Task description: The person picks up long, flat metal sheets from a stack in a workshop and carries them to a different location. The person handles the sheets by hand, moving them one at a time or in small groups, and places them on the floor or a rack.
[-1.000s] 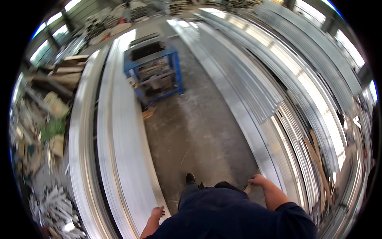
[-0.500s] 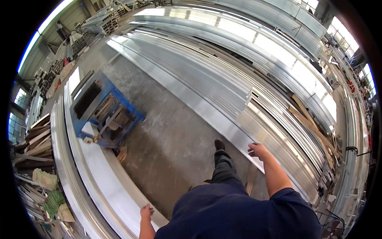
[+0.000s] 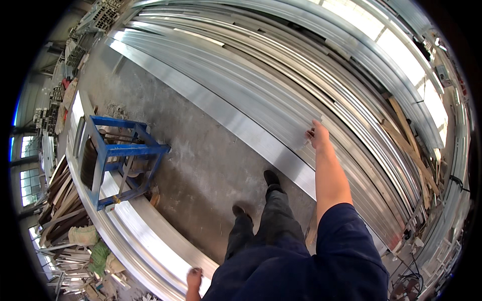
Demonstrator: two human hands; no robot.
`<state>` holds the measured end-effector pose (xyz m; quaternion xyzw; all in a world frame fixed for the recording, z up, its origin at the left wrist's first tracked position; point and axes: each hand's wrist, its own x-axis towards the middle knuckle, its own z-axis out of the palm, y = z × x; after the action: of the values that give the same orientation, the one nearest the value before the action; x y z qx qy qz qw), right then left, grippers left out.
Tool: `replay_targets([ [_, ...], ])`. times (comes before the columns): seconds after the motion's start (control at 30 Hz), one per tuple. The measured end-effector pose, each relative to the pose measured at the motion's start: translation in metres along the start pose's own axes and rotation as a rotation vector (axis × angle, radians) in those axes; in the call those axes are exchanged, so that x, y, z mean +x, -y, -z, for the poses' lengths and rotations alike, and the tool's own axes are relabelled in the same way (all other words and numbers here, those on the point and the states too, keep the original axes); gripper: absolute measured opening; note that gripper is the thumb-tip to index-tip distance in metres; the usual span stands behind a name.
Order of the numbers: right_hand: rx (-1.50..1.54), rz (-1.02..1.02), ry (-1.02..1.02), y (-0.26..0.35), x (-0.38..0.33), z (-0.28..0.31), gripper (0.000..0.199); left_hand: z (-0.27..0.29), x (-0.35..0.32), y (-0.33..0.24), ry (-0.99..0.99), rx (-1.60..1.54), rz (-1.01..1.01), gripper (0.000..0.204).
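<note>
My right arm reaches forward over a stack of long silvery metal profiles point(image 3: 241, 95). My right hand point(image 3: 318, 135) is at the near end of the upper profiles, its fingers partly bent and apart; whether they touch the metal I cannot tell. Along the floor side of the stack runs a wide, flat, shiny profile point(image 3: 226, 118). Low at my left side hangs my left hand point(image 3: 194, 277), fingers loosely bent with nothing visible in them, above or beside long pale profiles point(image 3: 150, 246).
A blue metal frame machine point(image 3: 130, 150) stands to the left by the long profiles. Wooden boards point(image 3: 411, 145) lie across the stack on the right. Scrap strips and sacks point(image 3: 83, 235) are piled at far left. My shoes point(image 3: 271, 177) are on the concrete floor point(image 3: 201, 165).
My right hand has moved forward from the flat profile's edge to the upper profiles' end. Both feet now show, and the view has shifted. My left hand still hangs low.
</note>
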<state>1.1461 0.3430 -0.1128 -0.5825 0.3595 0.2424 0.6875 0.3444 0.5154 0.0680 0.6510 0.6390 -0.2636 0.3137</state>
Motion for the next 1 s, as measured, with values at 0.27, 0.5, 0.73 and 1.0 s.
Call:
replay_targets([
  [0.27,0.175,-0.176,-0.029,0.025,0.000,-0.005,0.023,0.067,0.089,-0.282,0.057,0.011,-0.285,0.059],
  [0.5,0.177,-0.322,0.292,0.012,-0.180,0.002,0.034,0.009,0.105,-0.528,0.555,-1.004,-0.437,0.060],
  [0.73,0.023,-1.004,0.514,-0.049,-0.289,0.052,0.018,0.051,0.074,-0.475,0.717,-1.570,0.125,0.047],
  [1.0,-0.480,-0.625,0.413,-0.104,-0.234,-0.018,0.020,0.161,0.151,-0.203,0.267,-1.324,0.129,0.074],
])
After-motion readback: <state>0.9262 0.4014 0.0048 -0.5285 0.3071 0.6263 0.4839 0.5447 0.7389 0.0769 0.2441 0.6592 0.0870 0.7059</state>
